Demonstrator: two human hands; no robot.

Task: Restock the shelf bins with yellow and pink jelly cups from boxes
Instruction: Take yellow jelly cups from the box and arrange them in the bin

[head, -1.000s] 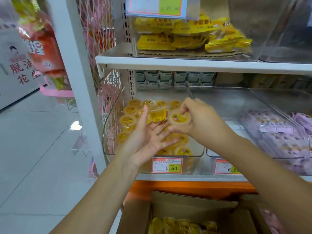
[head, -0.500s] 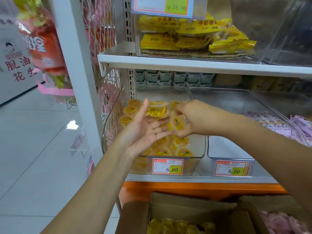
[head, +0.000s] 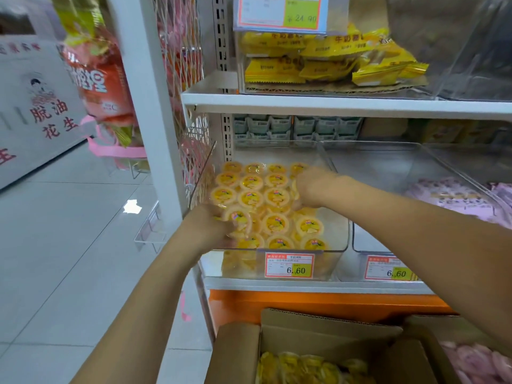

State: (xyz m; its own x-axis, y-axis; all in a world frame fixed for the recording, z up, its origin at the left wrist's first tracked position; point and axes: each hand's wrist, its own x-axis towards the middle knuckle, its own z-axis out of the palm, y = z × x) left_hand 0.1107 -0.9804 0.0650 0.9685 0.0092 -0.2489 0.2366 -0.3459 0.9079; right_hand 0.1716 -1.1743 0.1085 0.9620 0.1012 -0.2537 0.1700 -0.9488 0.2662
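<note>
Boxes come first, nearest the person: a cardboard box (head: 238, 353) low in view with yellow jelly cups (head: 302, 367) loose inside, and just right of it a heap of pink jelly cups (head: 476, 361). Above them, on the shelf (head: 277, 284), the left hand (head: 207, 225) is at the near left corner of the clear bin (head: 332, 261), against a tilted cup (head: 239, 220). Its fingers are blurred and mostly hidden, so I cannot tell whether they pinch that cup or merely nudge it. Farther in, the right hand (head: 313, 187) is knuckles-up at the bin's right wall, fingers bent down among the cups; whether they clamp one cannot be told either. The shelved cups (head: 250, 199) lie in neat lid-up rows at the far end but jumbled and overlapping at the near end, close to the front rim. That is probably the main hazard: a push from either hand could ride a near cup over the front wall and down toward the box or the floor (head: 83, 245). Pressing on the sealed lids might also dent one. Farther right, the neighbouring bin (head: 388, 184) shares that right wall, and a yellow cup knocked across would land in the wrong compartment.
</note>
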